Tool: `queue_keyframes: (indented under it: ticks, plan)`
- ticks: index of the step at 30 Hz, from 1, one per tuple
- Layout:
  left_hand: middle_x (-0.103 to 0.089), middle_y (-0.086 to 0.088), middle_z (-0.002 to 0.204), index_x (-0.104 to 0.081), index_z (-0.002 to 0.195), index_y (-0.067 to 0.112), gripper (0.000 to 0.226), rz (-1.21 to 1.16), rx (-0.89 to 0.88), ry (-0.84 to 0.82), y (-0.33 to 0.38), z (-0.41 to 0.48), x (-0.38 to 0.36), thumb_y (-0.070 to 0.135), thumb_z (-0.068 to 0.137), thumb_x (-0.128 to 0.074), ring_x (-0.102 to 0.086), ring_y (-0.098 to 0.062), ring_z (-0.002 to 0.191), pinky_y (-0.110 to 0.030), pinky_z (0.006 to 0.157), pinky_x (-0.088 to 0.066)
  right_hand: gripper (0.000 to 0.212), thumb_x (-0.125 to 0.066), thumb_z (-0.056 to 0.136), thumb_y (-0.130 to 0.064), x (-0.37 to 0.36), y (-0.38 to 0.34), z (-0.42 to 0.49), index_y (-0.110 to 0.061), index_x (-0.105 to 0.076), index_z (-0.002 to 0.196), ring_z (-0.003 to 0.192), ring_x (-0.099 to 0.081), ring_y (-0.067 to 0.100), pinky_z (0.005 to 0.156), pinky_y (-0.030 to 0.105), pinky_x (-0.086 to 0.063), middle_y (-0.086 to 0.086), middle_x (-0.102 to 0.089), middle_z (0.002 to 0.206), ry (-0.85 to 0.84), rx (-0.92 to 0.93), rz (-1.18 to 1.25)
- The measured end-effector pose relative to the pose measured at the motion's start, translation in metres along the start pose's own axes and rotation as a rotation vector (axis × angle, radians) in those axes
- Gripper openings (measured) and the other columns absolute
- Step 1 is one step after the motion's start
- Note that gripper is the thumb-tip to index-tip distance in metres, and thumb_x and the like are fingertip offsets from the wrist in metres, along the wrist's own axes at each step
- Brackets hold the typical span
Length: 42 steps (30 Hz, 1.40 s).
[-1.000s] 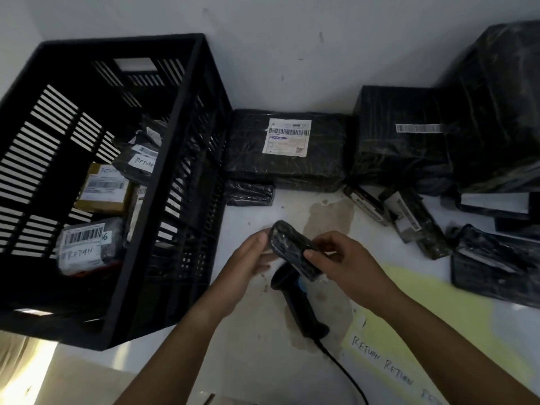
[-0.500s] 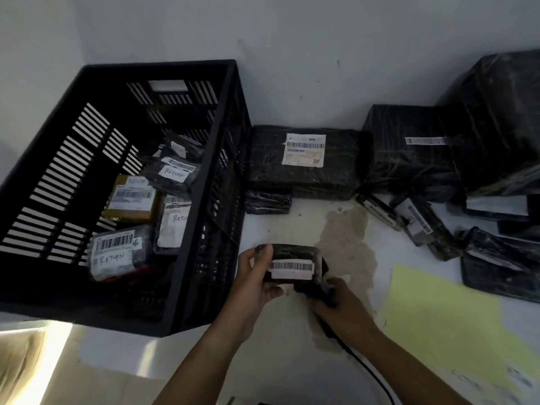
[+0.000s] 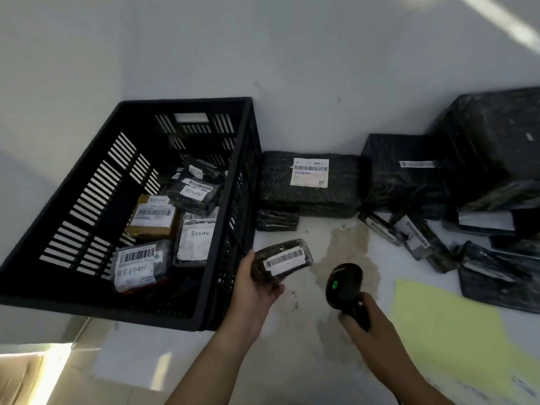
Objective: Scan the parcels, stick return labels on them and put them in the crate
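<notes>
Black plastic crate [image 3: 102, 305] sits left on the bench [image 3: 306, 355], RETURN-marked parcels [image 3: 137, 264] inside. Just right of it, left hand [image 3: 252, 290] fingers [image 3: 276, 288] grip a small wrapped parcel [image 3: 282, 258], barcode up. Right hand [image 3: 369, 327] fingers clasp the barcode scanner [image 3: 344, 283], green light glowing.

crate [image 3: 204, 314] left, labelled parcels [image 3: 163, 217] inside; loose parcels [image 3: 409, 197] right, behind scanner [image 3: 344, 285]

Pale wall [image 3: 292, 54], stained white surface [image 3: 306, 361] — sunlit cardboard [image 3: 20, 381], perhaps, bottom-left.
</notes>
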<state>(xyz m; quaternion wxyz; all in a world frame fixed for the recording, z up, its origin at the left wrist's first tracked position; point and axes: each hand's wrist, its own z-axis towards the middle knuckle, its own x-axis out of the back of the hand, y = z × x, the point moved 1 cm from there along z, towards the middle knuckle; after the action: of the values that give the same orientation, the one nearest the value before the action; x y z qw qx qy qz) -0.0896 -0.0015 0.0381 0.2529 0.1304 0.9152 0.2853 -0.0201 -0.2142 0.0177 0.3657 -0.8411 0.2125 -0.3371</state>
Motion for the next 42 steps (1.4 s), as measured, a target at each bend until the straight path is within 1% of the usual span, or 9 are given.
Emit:
queue_keyframes:
  ticks: [5,9,15,19,28,35,38,40,42]
  plan:
    - [-0.073,-0.011,0.096,-0.069,0.113,0.009,0.043,-0.022,-0.021,-0.044,0.003,0.000,-0.009,0.043,0.102,-0.045,-0.063,-0.020,0.078,-0.031,0.064,-0.049,0.010,-0.063,0.095,-0.033,0.018,-0.029,-0.049,-0.029,-0.060,0.103,0.043,-0.053,0.008,0.054,0.025,-0.040,0.007,-0.066,0.065,0.059,0.093,0.171]
    - [-0.075,-0.011,0.100,-0.069,0.117,0.009,0.045,0.024,-0.022,-0.084,0.001,-0.004,-0.018,0.044,0.103,-0.044,-0.066,-0.021,0.083,-0.032,0.070,-0.049,0.019,-0.064,0.092,-0.038,0.019,-0.050,-0.072,-0.019,-0.065,0.093,0.041,-0.052,0.009,0.049,0.016,-0.038,0.012,-0.065,0.059,0.027,0.176,0.253]
    - [-0.071,-0.013,0.124,-0.063,0.132,0.012,0.052,0.146,-0.021,-0.137,-0.006,-0.006,-0.026,0.047,0.105,-0.036,-0.061,-0.032,0.124,-0.050,0.115,-0.038,0.024,-0.057,0.079,-0.036,0.017,-0.069,-0.087,-0.016,-0.066,0.087,0.042,-0.055,0.007,0.049,0.013,-0.039,0.004,-0.067,0.057,0.058,0.291,0.266]
    - [-0.070,-0.010,0.127,-0.061,0.136,0.014,0.054,0.181,-0.032,-0.157,-0.009,-0.009,-0.027,0.049,0.106,-0.034,-0.060,-0.030,0.126,-0.050,0.117,-0.037,0.048,-0.051,0.073,-0.060,0.019,-0.072,-0.090,-0.017,-0.065,0.090,0.044,-0.055,0.006,0.050,0.012,-0.039,0.002,-0.068,0.059,0.077,0.337,0.262]
    - [-0.072,-0.011,0.122,-0.065,0.130,0.014,0.050,0.166,-0.078,-0.166,-0.010,-0.010,-0.029,0.046,0.106,-0.036,-0.060,-0.032,0.126,-0.051,0.117,-0.036,0.055,-0.046,0.068,-0.066,0.028,-0.072,-0.102,-0.018,-0.064,0.086,0.045,-0.057,0.003,0.050,0.009,-0.038,-0.001,-0.069,0.060,0.090,0.379,0.239]
    - [-0.072,-0.011,0.121,-0.065,0.129,0.013,0.048,0.150,-0.098,-0.157,-0.006,-0.008,-0.031,0.045,0.105,-0.039,-0.060,-0.034,0.125,-0.050,0.111,-0.040,0.054,-0.048,0.067,-0.066,0.033,-0.077,-0.112,-0.019,-0.064,0.088,0.045,-0.057,0.004,0.050,0.009,-0.040,0.001,-0.069,0.061,0.049,0.367,0.233]
    - [-0.074,-0.009,0.116,-0.066,0.127,0.015,0.049,0.162,-0.104,-0.111,-0.005,-0.011,-0.035,0.051,0.104,-0.041,-0.069,-0.021,0.097,-0.033,0.080,-0.051,0.046,-0.057,0.072,-0.060,0.030,-0.073,-0.105,-0.020,-0.063,0.095,0.047,-0.057,0.004,0.049,0.010,-0.040,0.000,-0.067,0.061,0.090,0.333,0.266]
    - [-0.077,-0.004,0.108,-0.067,0.123,0.018,0.052,0.185,-0.118,-0.047,-0.006,-0.011,-0.034,0.058,0.101,-0.041,-0.071,-0.014,0.086,-0.027,0.066,-0.048,0.028,-0.064,0.088,-0.042,0.023,-0.057,-0.084,-0.029,-0.054,0.110,0.058,-0.059,0.004,0.052,0.012,-0.041,-0.003,-0.064,0.069,0.102,0.264,0.233]
    - [-0.077,-0.002,0.094,-0.067,0.123,0.017,0.059,0.175,-0.119,-0.010,-0.006,-0.009,-0.033,0.063,0.099,-0.039,-0.068,-0.010,0.072,-0.024,0.058,-0.045,0.039,-0.059,0.096,-0.026,0.018,-0.033,-0.052,-0.037,-0.036,0.125,0.072,-0.058,0.006,0.058,0.018,-0.041,-0.009,-0.058,0.091,0.019,0.174,0.101]
